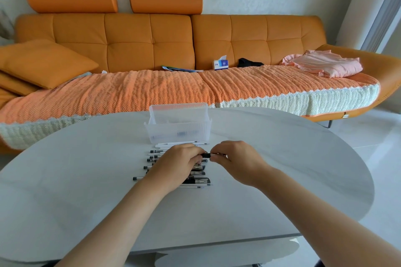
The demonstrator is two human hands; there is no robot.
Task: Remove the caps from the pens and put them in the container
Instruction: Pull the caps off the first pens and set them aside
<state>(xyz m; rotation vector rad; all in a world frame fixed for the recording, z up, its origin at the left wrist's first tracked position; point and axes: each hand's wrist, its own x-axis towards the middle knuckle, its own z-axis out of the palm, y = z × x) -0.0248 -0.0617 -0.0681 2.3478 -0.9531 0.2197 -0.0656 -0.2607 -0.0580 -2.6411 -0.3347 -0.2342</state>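
Left hand (178, 163), right hand (237, 158) over pale oval tabletop (293, 169).
Their fingers (218, 159) pinch one black-capped pen (206, 155) near a clear plastic container (178, 134).

Count: one bench (282, 158), one clear container (178, 130), one left hand (173, 162), one right hand (236, 158), one held pen (206, 155) between them. In the row of pens (152, 160), ten or more show; others are hidden under the left hand. Behind: one sofa (130, 39), two headrests (71, 1) (166, 2), one tissue box (221, 64).

No readable text; tissue box (221, 65) print illegible
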